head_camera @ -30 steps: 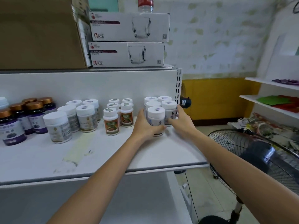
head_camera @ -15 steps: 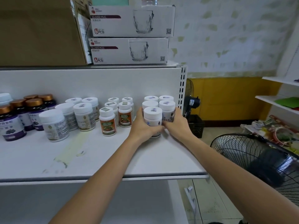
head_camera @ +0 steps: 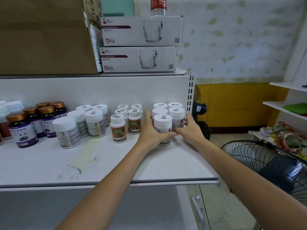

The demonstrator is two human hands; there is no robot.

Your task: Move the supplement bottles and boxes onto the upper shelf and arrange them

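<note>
Several white-capped supplement bottles (head_camera: 176, 116) stand in a tight cluster at the right end of the white shelf (head_camera: 116, 165). My left hand (head_camera: 150, 132) holds the front white bottle (head_camera: 162, 124) from its left, with the thumb wrapped across its lower front. My right hand (head_camera: 189, 128) presses flat against the cluster's right side. Further left stand orange-labelled bottles (head_camera: 118, 128), larger white jars (head_camera: 66, 132) and gold-capped purple bottles (head_camera: 22, 129).
Two glass-mug boxes (head_camera: 139, 45) and a brown carton (head_camera: 44, 35) sit on the top board above. A standing fan (head_camera: 265, 165) is at the lower right, by the shelf's right edge. A stained bare patch (head_camera: 83, 160) lies near the shelf's front.
Both hands stay on the white bottle cluster, which has hardly moved. My view has shifted slightly.
</note>
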